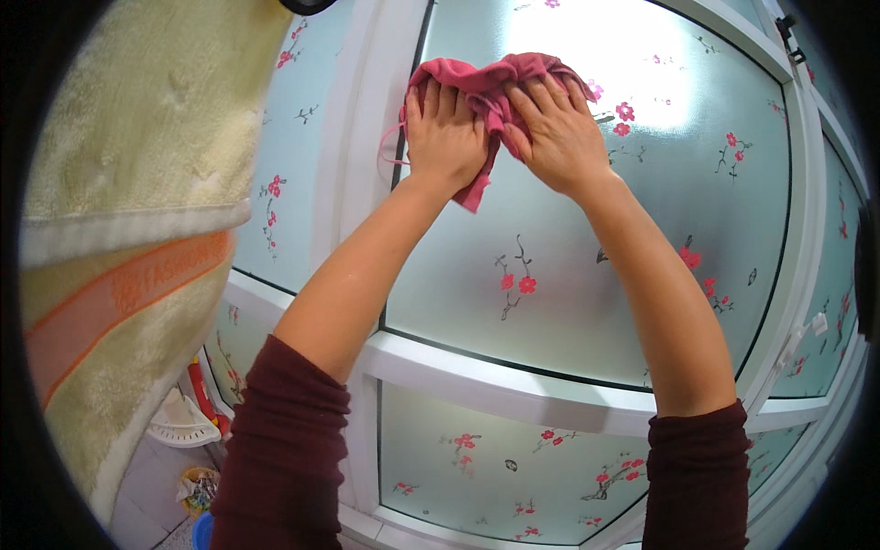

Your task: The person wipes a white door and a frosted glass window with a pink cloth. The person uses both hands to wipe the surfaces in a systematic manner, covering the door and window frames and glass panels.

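Note:
A crumpled pink cloth (pixel 503 87) lies against the upper left part of a frosted glass pane (pixel 568 293) decorated with pink blossoms. My left hand (pixel 446 133) holds the cloth to the glass near the white frame, fingers stretched upward on it. Beside it, my right hand (pixel 555 128) presses the cloth's other half with its fingers spread. One corner of the cloth hangs down below the hands, and a thin pink strand dangles at its left edge. What the palms cover is hidden.
White frame bars (pixel 513 380) border the panes. A pale yellow towel (pixel 147 119) hangs close at the left. A white handle (pixel 802 339) sticks out at the right. Low on the left are a white plastic basket (pixel 181 426) and a small bin holding litter (pixel 197 488).

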Demonstrator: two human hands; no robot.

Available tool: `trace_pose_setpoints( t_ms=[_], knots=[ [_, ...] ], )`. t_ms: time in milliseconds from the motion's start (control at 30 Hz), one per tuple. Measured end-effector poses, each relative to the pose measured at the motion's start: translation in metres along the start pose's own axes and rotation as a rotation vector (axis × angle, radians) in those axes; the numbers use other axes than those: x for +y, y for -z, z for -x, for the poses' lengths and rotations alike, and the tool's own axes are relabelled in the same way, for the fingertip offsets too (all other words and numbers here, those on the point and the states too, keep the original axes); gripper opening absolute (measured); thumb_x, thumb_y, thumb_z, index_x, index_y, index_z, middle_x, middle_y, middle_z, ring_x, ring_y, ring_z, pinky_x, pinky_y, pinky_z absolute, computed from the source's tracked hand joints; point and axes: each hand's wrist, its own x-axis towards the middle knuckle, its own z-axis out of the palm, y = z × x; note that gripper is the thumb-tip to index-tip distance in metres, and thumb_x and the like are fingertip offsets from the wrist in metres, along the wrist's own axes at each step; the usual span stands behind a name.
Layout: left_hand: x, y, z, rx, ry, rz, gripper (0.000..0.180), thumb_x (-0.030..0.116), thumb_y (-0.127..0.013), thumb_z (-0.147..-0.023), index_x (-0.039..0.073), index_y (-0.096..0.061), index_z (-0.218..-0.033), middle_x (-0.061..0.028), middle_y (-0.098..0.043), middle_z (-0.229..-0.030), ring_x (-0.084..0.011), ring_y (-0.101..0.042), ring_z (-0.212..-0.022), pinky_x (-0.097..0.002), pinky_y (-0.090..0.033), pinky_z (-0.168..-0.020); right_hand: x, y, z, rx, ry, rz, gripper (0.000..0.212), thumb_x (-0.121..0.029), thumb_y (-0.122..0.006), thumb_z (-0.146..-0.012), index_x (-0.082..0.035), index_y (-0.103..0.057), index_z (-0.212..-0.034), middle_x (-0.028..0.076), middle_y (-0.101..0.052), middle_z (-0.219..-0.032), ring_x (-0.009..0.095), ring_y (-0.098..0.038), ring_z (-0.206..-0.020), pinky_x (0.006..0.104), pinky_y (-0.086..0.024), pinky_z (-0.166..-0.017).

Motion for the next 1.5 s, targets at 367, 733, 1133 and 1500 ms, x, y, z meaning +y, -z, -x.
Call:
trace_pose_setpoints(
  t_ms=[367, 733, 1133, 1500],
  knots=[
    [0.108, -0.042, -0.064, 0.0, -0.018, 0.034, 0.043, 0.027, -0.044, -0.091, 0.001, -0.052, -0.125, -0.0161, -0.049, -0.133, -0.0337, -0.038, -0.13, -0.0541, -0.02, -0.111, 0.107, 0.036, 0.044, 0.032, -0.188, 0.2, 0.056, -0.049, -0.044, -0.095, -0.015, -0.045, -0.14, 0.011, -0.043, -0.144, 0.028, -0.035, -0.137, 0.0445, -0.02, -0.116],
    [0.262, -0.1, -0.125, 0.079, -0.153, 0.172, 0.053, 0.034, -0.039, -0.09, 0.003, -0.052, -0.131, -0.015, -0.05, -0.136, -0.0296, -0.042, -0.131, -0.0503, -0.018, -0.115, 0.275, 0.091, 0.14, -0.013, -0.419, 0.494, 0.065, -0.054, -0.035, -0.096, -0.015, -0.035, -0.147, 0.015, -0.043, -0.145, 0.028, -0.035, -0.138, 0.0427, -0.018, -0.117],
    [0.307, -0.127, -0.179, -0.058, -0.376, 0.255, 0.054, 0.038, -0.035, -0.09, 0.011, -0.052, -0.135, -0.0097, -0.053, -0.135, -0.0249, -0.042, -0.132, -0.0462, -0.016, -0.115, 0.339, 0.098, 0.14, 0.128, -0.377, 0.494, 0.06, -0.049, -0.035, -0.097, -0.012, -0.039, -0.144, 0.015, -0.044, -0.143, 0.034, -0.039, -0.134, 0.0466, -0.022, -0.114],
    [0.191, -0.102, -0.201, -0.155, -0.322, 0.085, 0.052, 0.039, -0.032, -0.092, 0.004, -0.056, -0.123, -0.0165, -0.054, -0.132, -0.0299, -0.044, -0.13, -0.0468, -0.026, -0.112, 0.263, 0.061, 0.029, 0.141, -0.632, 0.294, 0.072, -0.053, -0.037, -0.094, -0.001, -0.034, -0.144, 0.026, -0.042, -0.14, 0.036, -0.035, -0.135, 0.0481, -0.021, -0.113]
  ],
)
